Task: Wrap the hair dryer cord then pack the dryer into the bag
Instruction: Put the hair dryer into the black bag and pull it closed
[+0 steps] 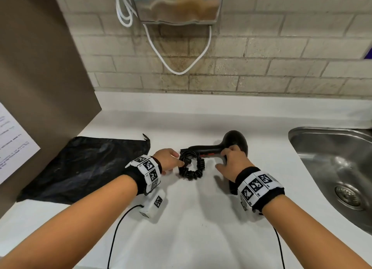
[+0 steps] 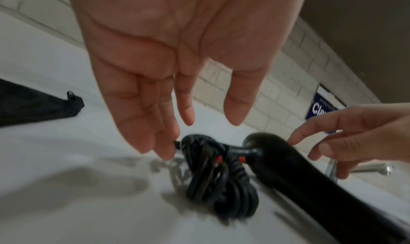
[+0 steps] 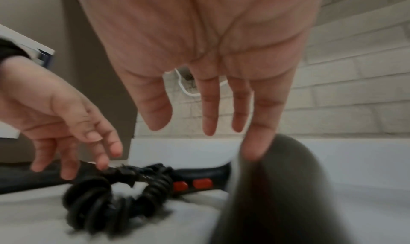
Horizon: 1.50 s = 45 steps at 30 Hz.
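Note:
A black hair dryer [image 1: 234, 141] lies on the white counter [image 1: 201, 218], its handle with two red buttons [image 3: 193, 184] pointing left. Its black cord [image 1: 191, 167] sits at the handle's end, coiled into a ring. My left hand [image 1: 169, 159] hovers just left of the coil, fingers relaxed and straight, fingertips [image 2: 167, 153] at the cord [image 2: 213, 179]. My right hand [image 1: 231, 158] is spread over the dryer's body, one fingertip [image 3: 255, 151] touching it. Neither hand grips anything. The flat black bag [image 1: 84, 164] lies on the counter, left of my left hand.
A steel sink [image 1: 330, 146] is set into the counter at the right, close to the dryer. A brown panel [image 1: 40, 67] with a paper sheet [image 1: 12, 140] closes the left side. A metal wall box [image 1: 177, 5] with white cables [image 1: 181, 71] hangs on the brick wall.

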Tool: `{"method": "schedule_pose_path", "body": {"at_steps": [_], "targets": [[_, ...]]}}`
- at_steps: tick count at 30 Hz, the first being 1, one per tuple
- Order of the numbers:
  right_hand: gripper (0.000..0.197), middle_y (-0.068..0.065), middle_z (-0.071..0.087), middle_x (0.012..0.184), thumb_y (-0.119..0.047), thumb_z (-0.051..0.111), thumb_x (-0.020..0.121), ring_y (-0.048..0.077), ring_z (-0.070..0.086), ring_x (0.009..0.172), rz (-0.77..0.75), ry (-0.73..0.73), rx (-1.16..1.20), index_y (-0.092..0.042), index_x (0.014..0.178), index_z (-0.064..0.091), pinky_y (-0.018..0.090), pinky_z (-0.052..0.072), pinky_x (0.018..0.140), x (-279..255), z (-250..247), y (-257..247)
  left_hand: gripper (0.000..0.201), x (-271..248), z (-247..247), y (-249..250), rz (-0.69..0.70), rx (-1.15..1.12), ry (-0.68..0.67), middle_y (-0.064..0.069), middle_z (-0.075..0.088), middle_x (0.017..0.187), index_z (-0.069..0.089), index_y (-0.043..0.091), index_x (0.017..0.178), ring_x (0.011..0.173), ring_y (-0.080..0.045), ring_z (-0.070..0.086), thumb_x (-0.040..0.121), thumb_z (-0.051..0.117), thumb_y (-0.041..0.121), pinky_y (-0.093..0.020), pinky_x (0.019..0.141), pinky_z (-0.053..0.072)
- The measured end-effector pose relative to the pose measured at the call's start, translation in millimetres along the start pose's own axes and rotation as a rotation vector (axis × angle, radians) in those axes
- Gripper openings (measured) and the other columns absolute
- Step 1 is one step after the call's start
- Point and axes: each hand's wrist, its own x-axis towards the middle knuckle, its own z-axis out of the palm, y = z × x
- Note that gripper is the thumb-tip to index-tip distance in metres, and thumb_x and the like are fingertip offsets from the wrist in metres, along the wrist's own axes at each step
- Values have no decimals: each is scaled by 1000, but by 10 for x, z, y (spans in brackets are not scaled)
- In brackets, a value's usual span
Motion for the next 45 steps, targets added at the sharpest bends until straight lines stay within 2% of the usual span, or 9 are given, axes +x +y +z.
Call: {"method": "schedule_pose_path", "body": {"at_steps": [7,10,14,25,30,34,38,42,45], "targets": [[32,7,54,113,-25,60,85,19,54,95,-265,-86,115,-11,113,58,22,41,81,167,61,-870,33,-159,-679,-189,-8,225,-24,-5,61,109,59,19,113,92,-21,61,86,61,37,-30,71,51],[30,5,55,116,-28,60,84,14,48,86,-302,-145,132,-13,111,58,23,39,81,353,197,-1273,31,-166,-1080,-383,-54,393,27,-11,62,112,59,12,107,108,-27,60,90,55,38,-23,64,44],[28,5,59,114,-27,61,83,17,53,90,-321,-234,122,-13,108,59,24,42,84,674,442,-1762,47,17,-1560,-713,-136,602,123,-8,55,130,56,8,125,120,-25,51,90,53,39,-31,96,43],[48,11,47,136,-27,54,87,31,45,123,-243,-317,-167,-15,133,42,38,40,103,1419,1109,-2491,75,827,-2020,-1299,-29,660,87,-7,36,148,29,16,144,133,-25,38,81,68,26,-31,106,33],[45,13,53,125,-27,51,87,35,37,125,-171,-310,-257,-18,130,42,46,38,103,1550,1240,-2505,82,987,-1993,-1380,29,669,-2,-6,45,143,31,21,144,126,-26,47,75,73,13,-29,102,39],[31,13,54,117,-24,50,80,37,41,116,-129,-279,-268,-25,111,47,53,38,97,1600,1268,-2456,61,1033,-1965,-1393,111,731,11,-3,56,131,49,18,130,120,-24,51,75,75,15,-33,99,38],[16,6,62,105,-16,54,85,28,53,104,-162,-229,-171,-20,100,56,43,31,102,1518,1192,-2443,25,1041,-1999,-1370,223,656,115,-2,65,109,65,18,104,103,-23,60,80,68,13,-27,83,43],[13,4,59,86,-11,52,86,25,55,80,-270,-115,110,-24,86,50,26,41,75,1358,1007,-2301,17,934,-2047,-1271,406,447,272,-6,66,96,68,11,97,89,-22,59,81,66,9,-19,75,39],[6,1,56,84,-12,56,86,20,50,73,-358,-38,240,-15,92,57,22,38,72,1146,810,-2174,11,793,-2058,-1144,572,287,362,-7,65,92,68,6,91,79,-15,51,80,67,7,-18,75,38]]}}
